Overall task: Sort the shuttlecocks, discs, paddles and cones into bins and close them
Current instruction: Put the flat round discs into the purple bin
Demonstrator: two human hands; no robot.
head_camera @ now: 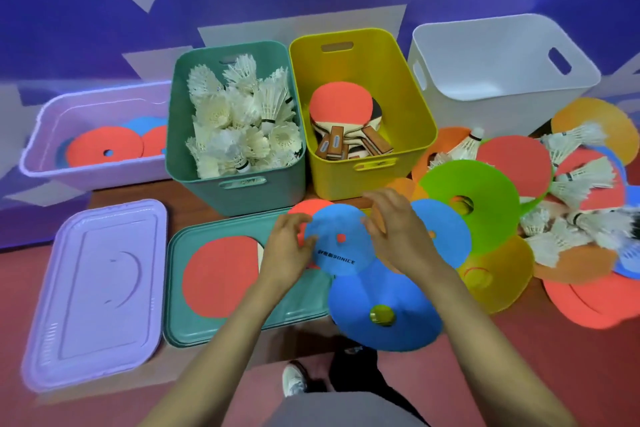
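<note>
Left hand (287, 246), right hand (394, 232) pinch blue disc (341, 243) by opposite edges

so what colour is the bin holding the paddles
Yellow bin, best seen in the head view.

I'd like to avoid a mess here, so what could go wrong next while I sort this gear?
The left hand and right hand pinch a flat blue plastic disc only by its edges; it could slip. A red-faced wooden paddle lies on the flat teal plastic lid; lifting that lid could tip it off. White feather shuttlecocks lie among the plastic cones; pulling cones may scatter them.
</note>
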